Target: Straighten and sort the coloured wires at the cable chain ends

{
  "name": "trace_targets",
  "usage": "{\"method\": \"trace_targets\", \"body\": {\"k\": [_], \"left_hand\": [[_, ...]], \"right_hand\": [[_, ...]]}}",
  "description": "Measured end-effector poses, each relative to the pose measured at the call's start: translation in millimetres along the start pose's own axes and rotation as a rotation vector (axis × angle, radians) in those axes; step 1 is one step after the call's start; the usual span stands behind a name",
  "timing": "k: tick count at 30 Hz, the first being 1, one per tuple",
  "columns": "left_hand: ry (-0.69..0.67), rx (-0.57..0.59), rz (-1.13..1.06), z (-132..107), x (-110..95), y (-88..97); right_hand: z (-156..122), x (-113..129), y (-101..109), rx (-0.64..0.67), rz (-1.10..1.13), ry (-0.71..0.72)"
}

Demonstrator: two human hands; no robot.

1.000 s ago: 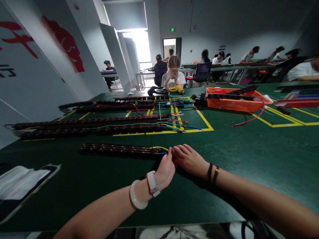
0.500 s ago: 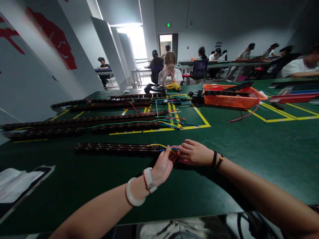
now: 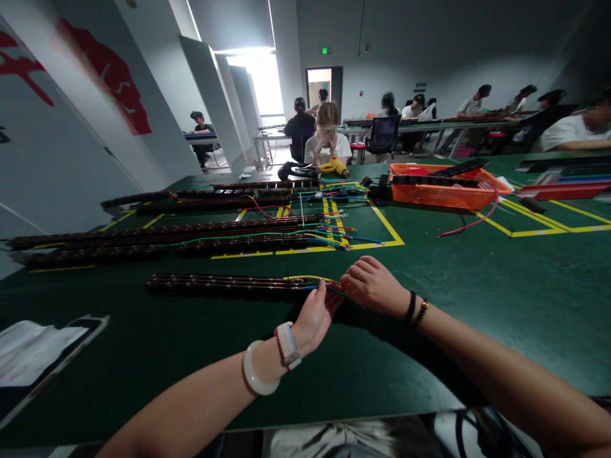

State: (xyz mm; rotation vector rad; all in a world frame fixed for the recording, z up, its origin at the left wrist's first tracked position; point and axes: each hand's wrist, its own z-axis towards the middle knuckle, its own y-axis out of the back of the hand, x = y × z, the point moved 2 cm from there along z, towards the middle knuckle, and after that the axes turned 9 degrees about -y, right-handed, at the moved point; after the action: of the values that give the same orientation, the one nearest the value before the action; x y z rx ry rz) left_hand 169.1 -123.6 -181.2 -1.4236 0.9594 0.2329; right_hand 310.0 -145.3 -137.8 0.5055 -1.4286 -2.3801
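Note:
A black cable chain (image 3: pixel 224 285) lies crosswise on the green table in front of me, with coloured wires (image 3: pixel 308 278) coming out of its right end. My left hand (image 3: pixel 316 318) is closed around these wires close to the chain's end, thumb on top. Just to its right, my right hand (image 3: pixel 372 287) has its fingers curled in a pinch at the wires' free part. Yellow, blue and a bit of green show around the fingers; the wire tips are hidden behind my hands.
More cable chains (image 3: pixel 167 236) with loose wire ends lie beyond, across yellow tape lines. An orange basket (image 3: pixel 436 196) holds black chain pieces. A yellow heat gun (image 3: pixel 335 167) lies at the far edge, where a person sits. A tablet-like board with papers (image 3: pixel 38 350) is at left.
My right hand has lifted slightly and turned, its fingers more bent at the wires. My left hand keeps nearly the same place. The whole view has shifted a little.

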Motion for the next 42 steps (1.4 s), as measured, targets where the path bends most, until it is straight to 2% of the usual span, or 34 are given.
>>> {"method": "trace_targets", "body": {"k": [5,8,11,15,19,23,29,33,38,42], "left_hand": [[0.027,-0.046,0.062,-1.3,-0.7,0.7],[0.036,-0.048,0.073,-1.0,-0.7,0.8],[0.042,-0.011,0.081,-0.8,-0.7,0.5],[0.036,0.023,0.080,-0.5,0.2,1.6],[0.017,0.049,0.096,-0.6,1.6,2.8],[0.022,0.107,0.100,-1.7,1.3,1.1],[0.041,0.119,0.089,-0.8,-0.2,0.5],[0.049,0.104,0.082,0.8,-0.4,1.7],[0.062,0.090,0.075,0.8,-0.5,1.9],[0.069,0.094,0.076,1.9,0.6,4.1]], "right_hand": [[3.0,-10.7,-4.6,0.065,0.201,-0.198],[2.3,-13.0,-12.0,0.161,0.332,-0.199],[2.1,-16.6,-17.2,0.194,0.414,-0.197],[3.7,-24.8,-22.9,0.158,0.458,-0.224],[6.9,-36.0,-30.6,0.021,0.429,-0.300],[10.2,-42.0,-42.9,-0.091,0.302,-0.394],[16.8,-41.5,-59.7,-0.053,0.233,-0.467],[17.5,-43.2,-64.9,-0.012,0.295,-0.436],[11.7,-42.5,-65.9,0.012,0.342,-0.416],[4.4,-39.6,-56.4,0.010,0.394,-0.398]]}}
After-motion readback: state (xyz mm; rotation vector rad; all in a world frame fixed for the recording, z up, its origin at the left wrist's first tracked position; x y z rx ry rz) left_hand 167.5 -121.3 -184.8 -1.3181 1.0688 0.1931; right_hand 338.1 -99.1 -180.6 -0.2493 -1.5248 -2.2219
